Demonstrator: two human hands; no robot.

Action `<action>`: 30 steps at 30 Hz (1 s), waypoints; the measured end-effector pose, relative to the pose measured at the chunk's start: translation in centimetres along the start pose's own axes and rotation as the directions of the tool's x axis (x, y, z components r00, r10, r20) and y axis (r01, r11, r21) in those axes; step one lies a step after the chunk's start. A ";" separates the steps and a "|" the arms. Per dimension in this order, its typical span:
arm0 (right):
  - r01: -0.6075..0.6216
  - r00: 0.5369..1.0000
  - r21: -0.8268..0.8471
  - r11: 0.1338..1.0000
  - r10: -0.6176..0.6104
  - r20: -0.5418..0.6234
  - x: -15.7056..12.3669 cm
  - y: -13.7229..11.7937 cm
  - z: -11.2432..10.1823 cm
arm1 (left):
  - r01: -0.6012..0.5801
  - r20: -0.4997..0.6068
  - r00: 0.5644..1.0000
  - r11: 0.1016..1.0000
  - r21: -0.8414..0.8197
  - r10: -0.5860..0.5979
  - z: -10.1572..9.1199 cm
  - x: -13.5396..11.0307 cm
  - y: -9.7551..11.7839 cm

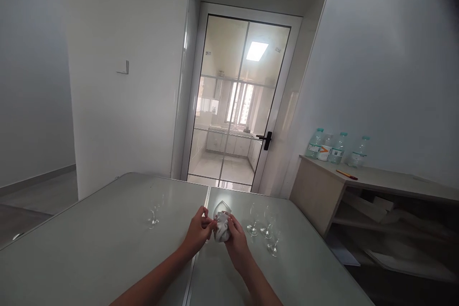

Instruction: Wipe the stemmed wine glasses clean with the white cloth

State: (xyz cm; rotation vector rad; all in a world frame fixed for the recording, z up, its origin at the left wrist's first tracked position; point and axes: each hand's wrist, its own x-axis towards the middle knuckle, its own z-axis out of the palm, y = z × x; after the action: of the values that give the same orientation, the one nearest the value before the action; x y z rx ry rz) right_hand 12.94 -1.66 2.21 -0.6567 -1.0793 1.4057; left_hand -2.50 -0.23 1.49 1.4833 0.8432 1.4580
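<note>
Both my hands are together over the table point(150, 258), close to its middle seam. Between them is a bunched white cloth point(222, 232), with the clear bowl of a wine glass point(222, 207) showing just above it. My right hand point(236, 239) is closed around the right side of the cloth and glass. On the left side, my left hand point(199, 230) has its fingers pinched at the cloth's edge. The glass's stem and foot are hidden by the cloth and fingers. Three clear stemmed glasses, one of them the nearest glass point(273, 247), stand right of my hands.
Another stemmed glass point(153, 215) stands on the left half of the table. A shelf unit point(319, 181) at the right carries several plastic bottles point(337, 148) and an orange pen-like object point(346, 174). Beyond the table is a glazed door point(229, 105) with a black handle point(267, 140).
</note>
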 end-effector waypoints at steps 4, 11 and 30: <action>0.238 0.949 -0.363 0.901 -0.295 -0.109 -0.1 0.7 -0.4 | 0.052 -0.068 0.996 0.998 0.032 -0.050 0.4 -0.2 0.0; 0.687 0.714 -0.684 0.244 -0.399 0.575 -0.1 -1.2 -1.6 | -0.159 0.106 0.987 0.855 0.495 0.122 -0.2 -0.8 -0.1; 0.136 0.989 -0.560 0.817 -0.142 0.033 1.3 -1.1 -2.7 | -0.656 0.677 0.736 0.269 0.705 0.018 -1.8 -1.3 -1.1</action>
State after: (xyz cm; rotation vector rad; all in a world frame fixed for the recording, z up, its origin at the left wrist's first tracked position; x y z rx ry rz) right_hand 15.57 0.09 2.36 -0.9807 -1.5220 0.9453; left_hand -4.27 -0.80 -0.11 3.0106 1.0428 0.5661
